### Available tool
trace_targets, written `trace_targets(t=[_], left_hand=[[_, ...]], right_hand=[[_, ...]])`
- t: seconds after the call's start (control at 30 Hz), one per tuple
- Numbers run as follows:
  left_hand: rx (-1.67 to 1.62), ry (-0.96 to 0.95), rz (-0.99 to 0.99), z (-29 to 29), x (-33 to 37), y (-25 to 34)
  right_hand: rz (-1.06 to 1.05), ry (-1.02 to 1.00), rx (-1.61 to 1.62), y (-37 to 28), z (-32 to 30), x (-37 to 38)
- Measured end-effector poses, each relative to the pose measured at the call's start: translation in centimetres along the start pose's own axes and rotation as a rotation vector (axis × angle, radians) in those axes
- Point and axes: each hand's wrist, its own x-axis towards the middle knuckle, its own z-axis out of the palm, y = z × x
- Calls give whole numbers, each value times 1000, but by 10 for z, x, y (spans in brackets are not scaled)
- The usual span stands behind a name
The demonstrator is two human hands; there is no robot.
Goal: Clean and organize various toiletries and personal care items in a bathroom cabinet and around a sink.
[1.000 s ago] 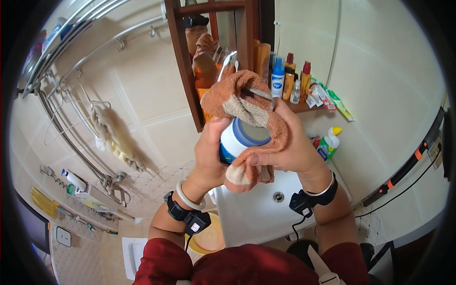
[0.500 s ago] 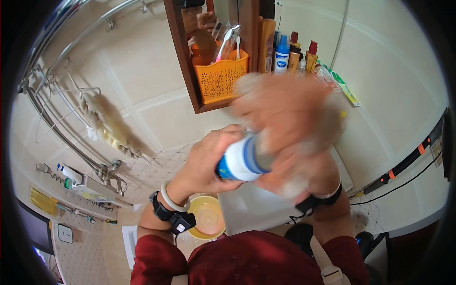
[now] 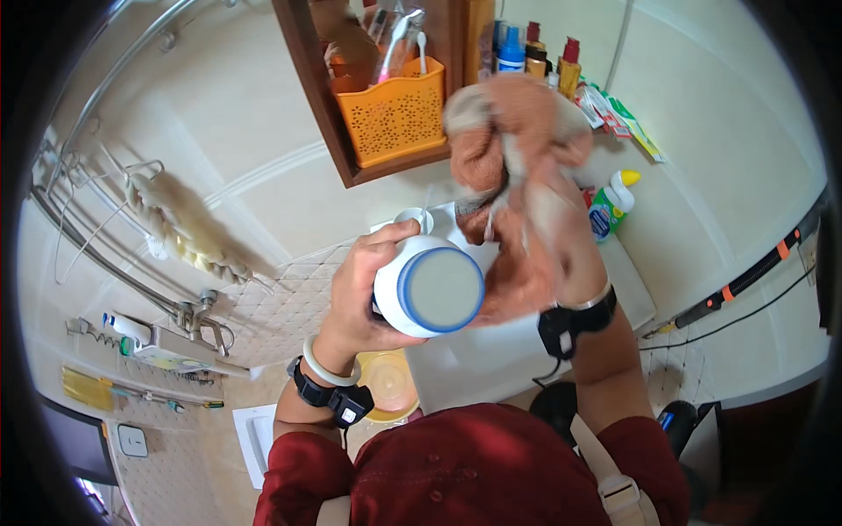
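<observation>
My left hand (image 3: 361, 289) is wrapped round a white tub with a blue rim (image 3: 438, 291). Its round, pale grey end faces up toward me. To the right of it, my right hand (image 3: 574, 250) grips a brownish-orange and cream cloth (image 3: 517, 131), slightly blurred by motion. The cloth hangs in folds, its lower part beside the tub; whether the two touch I cannot tell. Most of the right hand's fingers are hidden by the cloth. Both are held up over a white washbasin (image 3: 474, 373).
A white cup (image 3: 412, 216) stands behind the tub. A green bottle with a yellow cap (image 3: 611, 207) is at the basin's right. Above hang a mirrored cabinet and an orange basket (image 3: 395, 114) with toothbrushes; bottles and tubes line the shelf. A yellow basin (image 3: 386, 394) sits below left.
The tub has turned, its round end now facing me instead of the right. The cloth has come off that end and moved up, hanging looser from my right hand. The view has shifted slightly.
</observation>
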Motion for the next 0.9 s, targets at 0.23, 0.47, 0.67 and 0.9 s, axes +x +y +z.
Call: trace_targets(t=[0.23,0.47,0.67,0.9], left_hand=[[270,-347,48,-12,4,6],[146,-195,-58,7,12,28],[516,31,-92,18,16,10],[499,11,-1,20,18,11]], right_hand=[[-156,-345,-331,17,7,-16],[124,-283,1,36,-27,6],[-585,-409,-487,73,-37,-18],[9,29,95,58,8,-26]])
